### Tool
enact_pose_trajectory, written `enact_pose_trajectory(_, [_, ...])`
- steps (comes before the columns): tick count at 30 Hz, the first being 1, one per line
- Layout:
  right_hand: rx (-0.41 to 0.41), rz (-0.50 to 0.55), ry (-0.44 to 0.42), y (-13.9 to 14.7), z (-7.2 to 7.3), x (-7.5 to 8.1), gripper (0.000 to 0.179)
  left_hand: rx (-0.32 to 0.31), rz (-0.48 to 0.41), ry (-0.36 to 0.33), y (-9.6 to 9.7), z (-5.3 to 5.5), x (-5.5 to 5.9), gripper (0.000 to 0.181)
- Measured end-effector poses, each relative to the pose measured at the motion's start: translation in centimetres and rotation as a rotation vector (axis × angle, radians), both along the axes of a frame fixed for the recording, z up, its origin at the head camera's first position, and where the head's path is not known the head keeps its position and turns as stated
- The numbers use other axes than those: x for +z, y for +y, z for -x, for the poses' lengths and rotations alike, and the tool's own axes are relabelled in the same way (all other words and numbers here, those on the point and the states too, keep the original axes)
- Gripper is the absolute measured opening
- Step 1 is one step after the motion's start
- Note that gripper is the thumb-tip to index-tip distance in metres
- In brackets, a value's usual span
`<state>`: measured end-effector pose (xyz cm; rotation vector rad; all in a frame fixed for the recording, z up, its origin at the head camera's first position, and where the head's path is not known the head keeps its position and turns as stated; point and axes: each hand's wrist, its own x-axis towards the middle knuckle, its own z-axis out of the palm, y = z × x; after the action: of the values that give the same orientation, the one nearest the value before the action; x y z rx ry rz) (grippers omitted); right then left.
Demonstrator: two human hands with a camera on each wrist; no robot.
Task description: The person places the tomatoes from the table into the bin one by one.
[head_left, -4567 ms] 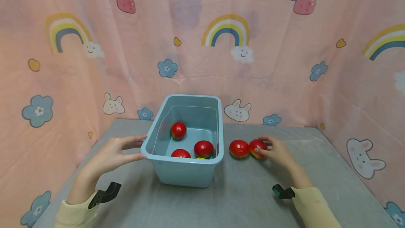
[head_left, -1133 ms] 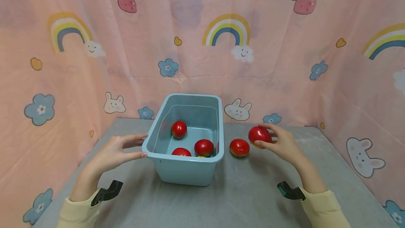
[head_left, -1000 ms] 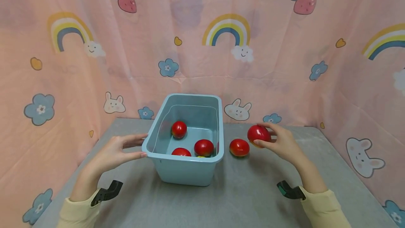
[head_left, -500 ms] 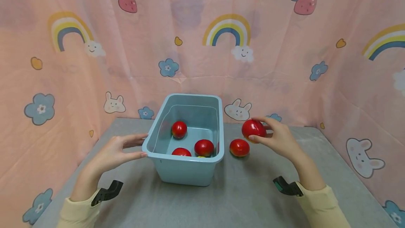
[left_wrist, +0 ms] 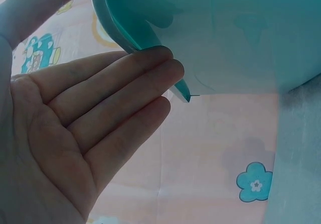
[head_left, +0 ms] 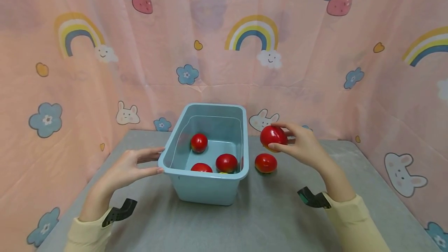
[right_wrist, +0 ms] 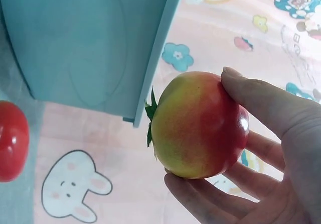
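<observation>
Raised above the table to the right of the bin, a red tomato (head_left: 273,136) is held between the thumb and fingers of my right hand (head_left: 302,145). Up close in the right wrist view, this tomato (right_wrist: 200,126) shows a yellow-green end with small green leaves. My left hand (head_left: 131,168) has its fingers and thumb extended at the left rim of a light blue plastic bin (head_left: 206,188). In the left wrist view the straight fingertips (left_wrist: 173,71) lie at the rim's outer side. Below the held tomato, another tomato (head_left: 266,163) rests on the table.
Inside the bin are a tomato towards the back (head_left: 198,143), one at the right (head_left: 226,163), and one partly hidden by the front rim (head_left: 201,167). A small yellow bit shows beside them. Behind the grey table (head_left: 273,221) hangs a pink patterned curtain (head_left: 297,88).
My right hand has lifted the tomato off the table from beside the other one, then moved it up and left towards the bin. My left hand stays at the rim.
</observation>
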<state>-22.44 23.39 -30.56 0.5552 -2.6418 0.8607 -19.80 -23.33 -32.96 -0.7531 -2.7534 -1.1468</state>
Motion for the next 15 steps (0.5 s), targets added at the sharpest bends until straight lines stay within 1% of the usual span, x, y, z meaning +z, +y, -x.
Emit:
enact_pose_trajectory(7, [0.023,-0.004,-0.008,-1.2,0.3,1.1,0.064,0.016,0.008,0.005,0.0,0.0,-0.2,0.060])
enact_pose_trajectory(15, [0.071,-0.007,-0.014,-2.5,0.7,2.6,0.063,0.008,-0.001,0.015,0.0,0.0,-0.3,0.059])
